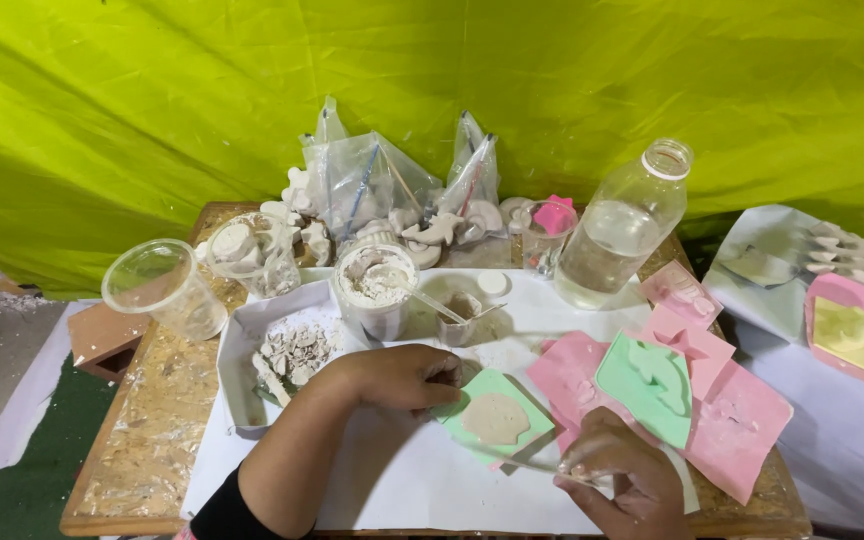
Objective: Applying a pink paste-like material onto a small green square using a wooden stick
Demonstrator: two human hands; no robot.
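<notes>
Head view: green mould (495,418), filled with pale plaster, sits lower centre of frame on the white sheet (392,480). Left hand (399,377) pinches the mould's upper left edge; right hand (620,478), lower right, grips a thin clear stick (542,467) touching the mould's lower corner. Pink moulds (742,420) lie just right; a tub of white powder (376,290) stands above.

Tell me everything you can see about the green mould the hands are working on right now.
The green mould is a flat, roughly square, soft-looking slab, pale green, lying turned diamond-wise on the white sheet. Its shallow, shell-like cavity is filled level with greyish-beige paste that looks wet. The left hand presses on its upper-left corner; the right hand sits by its lower-right edge, holding a thin stick whose tip reaches that edge. Its right side overlaps a pink mould.
</notes>
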